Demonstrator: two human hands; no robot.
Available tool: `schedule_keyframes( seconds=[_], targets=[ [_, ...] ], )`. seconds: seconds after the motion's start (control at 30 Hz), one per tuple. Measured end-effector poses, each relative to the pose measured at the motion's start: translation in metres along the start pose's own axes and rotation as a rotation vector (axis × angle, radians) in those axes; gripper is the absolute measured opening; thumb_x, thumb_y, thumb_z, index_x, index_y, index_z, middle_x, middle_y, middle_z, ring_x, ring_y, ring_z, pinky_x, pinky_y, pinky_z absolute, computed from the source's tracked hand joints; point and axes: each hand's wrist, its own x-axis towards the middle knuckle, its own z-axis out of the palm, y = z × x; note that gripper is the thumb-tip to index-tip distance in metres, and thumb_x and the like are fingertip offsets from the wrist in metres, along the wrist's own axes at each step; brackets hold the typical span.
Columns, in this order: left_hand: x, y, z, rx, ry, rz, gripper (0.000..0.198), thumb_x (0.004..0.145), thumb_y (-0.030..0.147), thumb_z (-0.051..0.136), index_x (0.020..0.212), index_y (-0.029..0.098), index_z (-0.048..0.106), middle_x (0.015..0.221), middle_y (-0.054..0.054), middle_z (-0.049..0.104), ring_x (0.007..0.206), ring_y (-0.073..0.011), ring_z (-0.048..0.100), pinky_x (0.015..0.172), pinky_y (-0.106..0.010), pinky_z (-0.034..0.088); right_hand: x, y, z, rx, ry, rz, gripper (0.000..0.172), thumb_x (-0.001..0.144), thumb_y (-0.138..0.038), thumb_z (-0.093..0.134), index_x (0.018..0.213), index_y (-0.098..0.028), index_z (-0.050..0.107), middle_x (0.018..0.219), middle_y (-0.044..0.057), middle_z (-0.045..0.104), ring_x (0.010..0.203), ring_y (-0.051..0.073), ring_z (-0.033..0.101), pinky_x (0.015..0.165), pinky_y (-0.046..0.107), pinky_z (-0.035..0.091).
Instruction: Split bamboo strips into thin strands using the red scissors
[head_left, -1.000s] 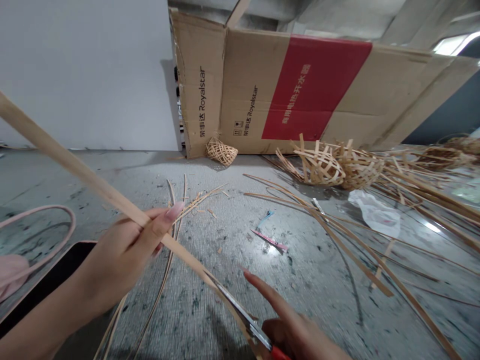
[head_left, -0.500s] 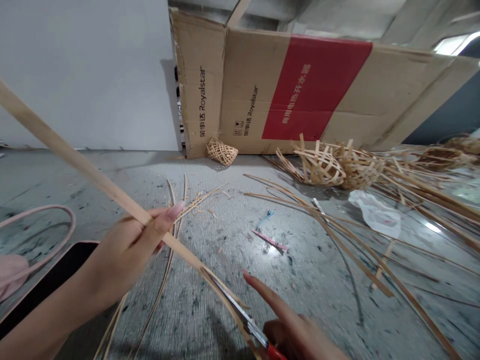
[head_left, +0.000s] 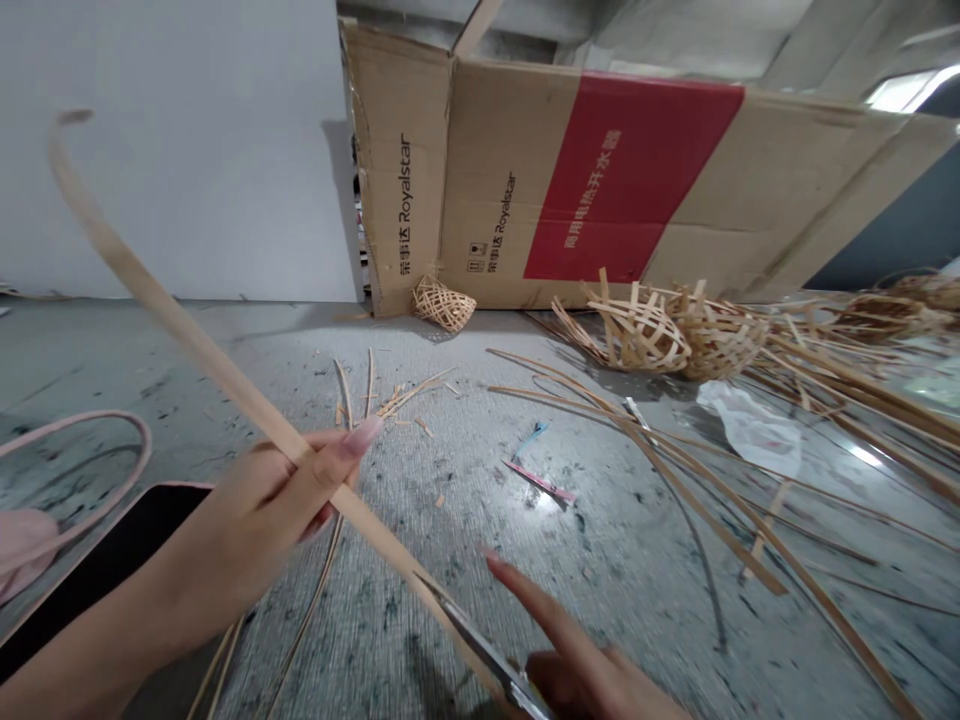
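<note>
Left hand [head_left: 281, 500] is pinching one flat, pale, curl-ended strip [head_left: 232, 380] slantwise above grey table [head_left: 442, 530]; right hand [head_left: 585, 665] is gripping one metal scissors [head_left: 480, 643], slim blades meeting strip's lower stretch.

The grey tabletop [head_left: 469, 440] bears woven baskets [head_left: 724, 345] near its far edge. Loose strips [head_left: 766, 576] and white plastic [head_left: 757, 430] lie toward its right edge.

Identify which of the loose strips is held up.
The broad pale strip in the left hand, its far end curling at upper left; scissors overlap its lower part. The other loose strips lie on the table.
</note>
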Motion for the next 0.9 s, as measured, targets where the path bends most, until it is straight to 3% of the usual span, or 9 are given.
schedule_keyframes(
  seconds=[0.07, 0.13, 0.27, 0.5, 0.63, 0.9],
  targets=[
    [-0.001, 0.000, 0.002, -0.031, -0.048, -0.036, 0.053, 0.084, 0.065, 0.041, 0.053, 0.024, 0.033, 0.051, 0.008, 0.025, 0.045, -0.0100, 0.025, 0.042, -0.022, 0.030, 0.003, 0.000, 0.002, -0.022, 0.007, 0.021, 0.087, 0.081, -0.039, 0.073, 0.152, -0.025, 0.023, 0.079, 0.000, 0.065, 0.056, 0.016, 0.055, 0.057, 0.034, 0.049],
    [-0.002, -0.001, 0.004, -0.055, -0.075, -0.096, 0.052, 0.081, 0.068, 0.044, 0.055, 0.024, 0.036, 0.052, 0.007, 0.028, 0.046, -0.0100, 0.028, 0.042, -0.021, 0.031, 0.002, -0.002, 0.002, -0.029, 0.016, 0.032, 0.098, 0.078, -0.037, 0.073, 0.155, -0.028, 0.014, 0.075, -0.001, 0.063, 0.057, 0.018, 0.052, 0.059, 0.035, 0.046],
    [-0.006, -0.001, 0.009, -0.109, -0.070, -0.167, 0.051, 0.078, 0.069, 0.049, 0.056, 0.023, 0.039, 0.054, 0.007, 0.030, 0.048, -0.0103, 0.033, 0.043, -0.021, 0.032, 0.000, -0.010, 0.001, -0.012, 0.025, 0.037, 0.098, 0.077, -0.035, 0.069, 0.155, -0.030, 0.009, 0.073, -0.003, 0.058, 0.056, 0.016, 0.045, 0.057, 0.032, 0.041],
    [-0.008, -0.006, 0.011, -0.077, -0.039, -0.120, 0.052, 0.079, 0.072, 0.045, 0.059, 0.024, 0.049, 0.050, 0.006, 0.035, 0.045, -0.0117, 0.034, 0.041, -0.023, 0.032, 0.003, -0.017, -0.001, 0.029, 0.054, 0.033, 0.087, 0.080, -0.030, 0.060, 0.154, -0.029, 0.014, 0.059, -0.009, 0.039, 0.049, 0.012, 0.030, 0.047, 0.026, 0.025],
    [-0.007, -0.010, 0.009, -0.061, -0.036, -0.115, 0.052, 0.082, 0.070, 0.045, 0.058, 0.023, 0.048, 0.051, 0.006, 0.037, 0.046, -0.0112, 0.036, 0.042, -0.022, 0.033, 0.005, -0.017, -0.001, 0.050, 0.086, -0.015, 0.091, 0.077, -0.040, 0.066, 0.153, -0.029, 0.017, 0.057, -0.010, 0.036, 0.048, 0.012, 0.027, 0.044, 0.025, 0.021],
    [-0.003, -0.011, 0.009, -0.071, -0.023, -0.093, 0.053, 0.082, 0.070, 0.045, 0.057, 0.023, 0.044, 0.051, 0.007, 0.036, 0.046, -0.0105, 0.035, 0.042, -0.022, 0.033, 0.006, -0.016, 0.000, 0.080, 0.091, -0.033, 0.085, 0.080, -0.040, 0.064, 0.153, -0.028, 0.021, 0.056, -0.009, 0.037, 0.045, 0.010, 0.025, 0.040, 0.023, 0.020]
  ],
)
